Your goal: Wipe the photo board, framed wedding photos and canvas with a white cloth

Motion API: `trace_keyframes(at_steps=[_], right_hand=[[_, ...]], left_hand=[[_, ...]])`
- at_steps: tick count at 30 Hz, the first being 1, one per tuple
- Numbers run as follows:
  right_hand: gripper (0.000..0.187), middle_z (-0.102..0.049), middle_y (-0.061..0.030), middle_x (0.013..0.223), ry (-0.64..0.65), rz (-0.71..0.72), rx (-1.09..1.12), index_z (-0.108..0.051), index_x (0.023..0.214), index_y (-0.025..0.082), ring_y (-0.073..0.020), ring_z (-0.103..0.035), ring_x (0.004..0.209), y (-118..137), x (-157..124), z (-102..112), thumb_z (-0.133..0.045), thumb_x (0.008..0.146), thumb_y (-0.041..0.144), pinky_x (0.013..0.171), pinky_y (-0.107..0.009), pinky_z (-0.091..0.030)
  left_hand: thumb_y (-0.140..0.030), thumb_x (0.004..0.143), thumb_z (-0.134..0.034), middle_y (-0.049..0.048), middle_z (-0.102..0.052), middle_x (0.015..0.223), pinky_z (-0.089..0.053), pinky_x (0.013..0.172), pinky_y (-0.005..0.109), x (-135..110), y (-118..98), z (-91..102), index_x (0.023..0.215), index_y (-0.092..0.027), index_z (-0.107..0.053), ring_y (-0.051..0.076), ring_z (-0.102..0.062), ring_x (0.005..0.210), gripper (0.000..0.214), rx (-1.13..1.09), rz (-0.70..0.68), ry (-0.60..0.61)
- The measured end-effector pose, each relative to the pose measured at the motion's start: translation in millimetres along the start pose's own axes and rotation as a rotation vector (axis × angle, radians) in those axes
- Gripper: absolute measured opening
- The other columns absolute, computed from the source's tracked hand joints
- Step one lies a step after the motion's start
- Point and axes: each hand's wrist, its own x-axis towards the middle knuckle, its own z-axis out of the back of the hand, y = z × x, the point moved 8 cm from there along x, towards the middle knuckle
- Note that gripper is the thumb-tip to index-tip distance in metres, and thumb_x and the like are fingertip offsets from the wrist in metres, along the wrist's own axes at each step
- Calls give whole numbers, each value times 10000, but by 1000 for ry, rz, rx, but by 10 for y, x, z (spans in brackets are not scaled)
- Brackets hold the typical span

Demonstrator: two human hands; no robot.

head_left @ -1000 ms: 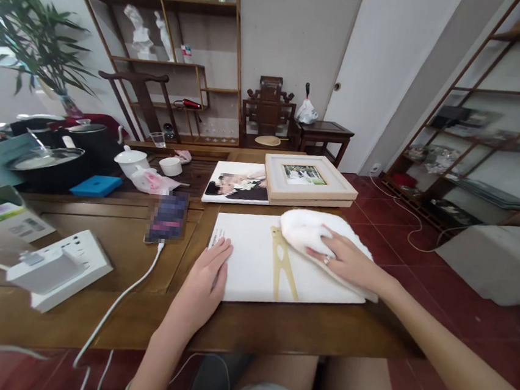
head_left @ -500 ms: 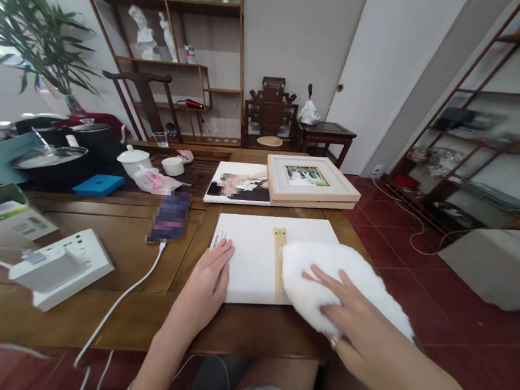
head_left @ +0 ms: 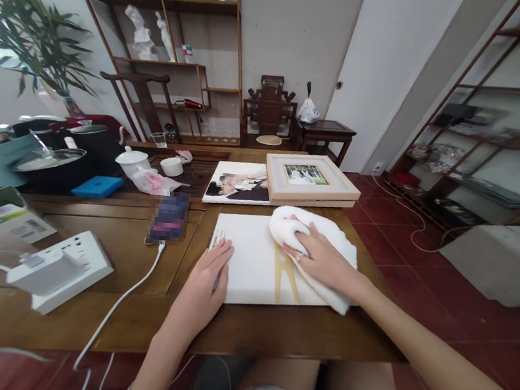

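Note:
A flat white panel [head_left: 248,267] lies on the wooden table in front of me. Two tan strips [head_left: 278,279] run down its face, spreading apart toward the near edge, with their upper part under a cloth. My left hand [head_left: 211,273] rests with fingers stretched out on the panel's left edge, beside a small printed label. Bunched in my right hand [head_left: 312,252] is a fluffy white cloth [head_left: 336,236], which presses on the panel's upper right part. The cloth covers that corner and hangs down along the right side.
Behind the panel lie a photo print [head_left: 236,183] and stacked light-wood picture frames [head_left: 312,178]. To the left are a phone [head_left: 168,220] on a white cable, a power strip [head_left: 62,268], a blue box [head_left: 98,186], white bowls and dark pots [head_left: 51,166]. The table's edge [head_left: 301,340] is close to me.
My right hand has moved the cloth away from me and slightly left, from the panel's near right side to its upper right. More of the second tan strip shows. My left hand stays put.

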Motion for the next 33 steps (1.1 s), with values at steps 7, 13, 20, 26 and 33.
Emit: trace_keyframes(at_steps=[7,13,20,26,33], right_hand=[[445,-408,-172,1418,90,210,-142,-664,1002,130,-259,-229,1373,219,42,-162,-473,613,26,1107,-532,-146],[418,-358,-159,1448,188,257,-77,-695,931,110,-248,-179,1387,582,-497,-191,-466,592,26,1130,-511,-54],[509,-357,-82,1465,299,323,57,-643,1079,150,-209,-225,1376,753,-782,-109,-475,615,29,1147,-452,-95],[148,-221,-142,1514,105,117,18,-662,875,143,-298,-137,1392,275,-353,-24,-533,825,193,1109,-533,-157],[445,-397,-133,1437,113,77,-124,-609,1126,156,-319,-163,1384,154,250,-176,-468,716,55,1069,-606,-158]], left_hand=[[-202,899,-353,141,-535,1335,-340,1092,489,10,8,-4,1229,-102,-561,253,-428,1299,403,-8,7,11],[-195,901,-345,162,-541,1323,-339,1091,489,-2,9,-15,1222,-72,-562,253,-435,1294,407,-2,-15,-8],[-188,900,-355,188,-547,1309,-346,1091,484,-4,-1,-11,1207,-34,-572,264,-450,1282,406,-4,-34,-35],[-192,902,-348,163,-546,1318,-335,1099,479,-1,9,-10,1213,-68,-572,249,-444,1287,403,-5,-11,-21],[-203,900,-355,156,-548,1318,-344,1092,479,6,20,-10,1216,-84,-572,252,-442,1289,401,-10,-5,-6]])
